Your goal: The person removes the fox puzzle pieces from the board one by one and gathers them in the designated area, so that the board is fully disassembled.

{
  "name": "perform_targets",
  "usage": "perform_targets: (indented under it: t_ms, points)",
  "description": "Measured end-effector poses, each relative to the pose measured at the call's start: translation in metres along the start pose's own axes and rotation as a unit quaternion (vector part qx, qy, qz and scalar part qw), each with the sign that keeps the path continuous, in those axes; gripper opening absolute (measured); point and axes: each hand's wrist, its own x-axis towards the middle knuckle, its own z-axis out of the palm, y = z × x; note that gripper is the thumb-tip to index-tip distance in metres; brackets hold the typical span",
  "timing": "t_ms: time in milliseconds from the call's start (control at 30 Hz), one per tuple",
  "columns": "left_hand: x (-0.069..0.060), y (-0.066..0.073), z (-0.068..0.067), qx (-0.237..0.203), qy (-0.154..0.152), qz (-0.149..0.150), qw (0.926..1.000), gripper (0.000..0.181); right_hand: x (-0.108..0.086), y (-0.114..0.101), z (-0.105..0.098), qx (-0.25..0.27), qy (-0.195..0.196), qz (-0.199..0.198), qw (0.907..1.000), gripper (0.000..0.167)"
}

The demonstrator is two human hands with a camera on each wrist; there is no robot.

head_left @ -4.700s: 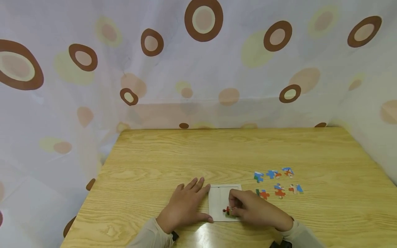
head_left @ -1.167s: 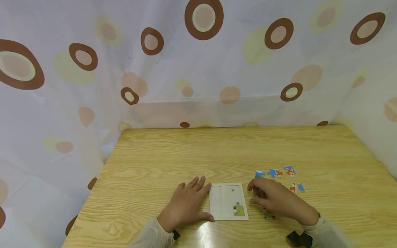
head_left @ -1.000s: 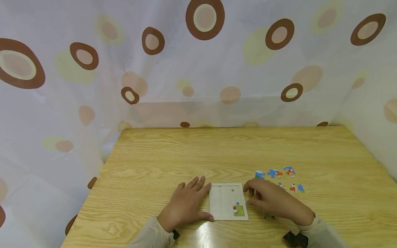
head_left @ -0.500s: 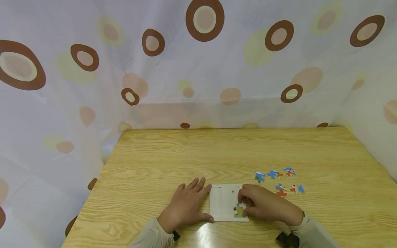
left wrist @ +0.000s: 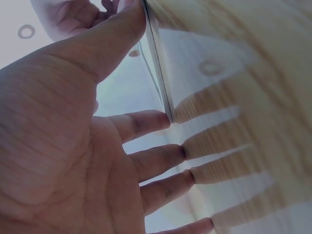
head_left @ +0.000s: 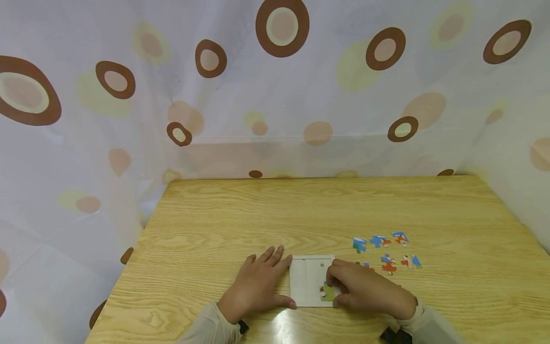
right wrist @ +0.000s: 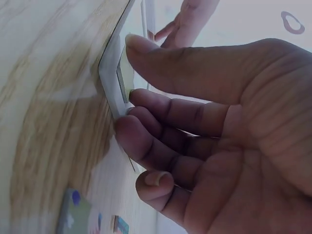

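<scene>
A white puzzle tray [head_left: 306, 282] lies flat on the wooden table. My left hand [head_left: 258, 285] is spread along its left side, thumb at the near left corner and a fingertip at the far left one; in the left wrist view those fingertips meet the tabletop. In the tray's near right corner is a green puzzle piece [head_left: 328, 292] with a small red and white figure. My right hand [head_left: 367, 289] pinches this piece between thumb and curled fingers. The right wrist view shows the piece [right wrist: 126, 80] beside the thumb, partly covered by the fingers.
Right of the tray lie several loose puzzle pieces in rows, among them a blue and green one [head_left: 359, 244] and a red and blue one [head_left: 388, 263]. My right hand partly covers others; one green piece [right wrist: 78, 214] shows in the right wrist view. A patterned curtain [head_left: 275, 95] surrounds the table.
The green piece was set down in the tray. My right hand went right to the loose pieces, then came back to it. The piece has shifted slightly left; my left hand stayed put.
</scene>
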Motion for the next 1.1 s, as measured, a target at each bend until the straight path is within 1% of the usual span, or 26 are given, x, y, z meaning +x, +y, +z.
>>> perform_targets:
  t_ms: [100, 300, 367, 433, 600, 867, 967, 1100]
  points:
    - [0.0, 0.0, 0.0, 0.0, 0.001, 0.001, 1.0, 0.101, 0.001, -0.001, 0.003, -0.014, 0.012, 0.002, 0.9998, 0.027]
    - [0.0, 0.001, -0.001, 0.006, 0.002, 0.003, 1.0, 0.101, 0.004, -0.004, 0.011, -0.054, 0.055, 0.016, 0.9969, 0.029]
    - [0.001, 0.0, 0.0, 0.009, 0.003, 0.004, 1.0, 0.101, 0.004, -0.005, 0.013, -0.06, 0.062, 0.024, 0.996, 0.03]
    - [0.001, 0.0, 0.0, 0.01, 0.002, 0.004, 0.9999, 0.101, 0.005, -0.006, 0.014, -0.06, 0.061, 0.031, 0.9958, 0.03]
    - [0.0, 0.0, 0.0, 0.011, 0.006, 0.004, 0.9999, 0.101, 0.005, -0.008, 0.014, -0.052, 0.058, 0.034, 0.9964, 0.032]
    - [0.0, 0.001, -0.001, 0.014, 0.002, 0.004, 0.9999, 0.102, 0.006, -0.008, 0.014, -0.048, 0.071, 0.023, 0.9961, 0.03]
    - [-0.001, 0.001, -0.002, 0.012, 0.0, 0.005, 0.9999, 0.102, 0.007, -0.008, 0.014, -0.026, 0.075, 0.015, 0.9967, 0.028]
    - [-0.001, 0.001, -0.002, 0.009, -0.001, 0.005, 0.9999, 0.102, 0.008, -0.007, 0.015, 0.016, 0.075, -0.011, 0.997, 0.026]
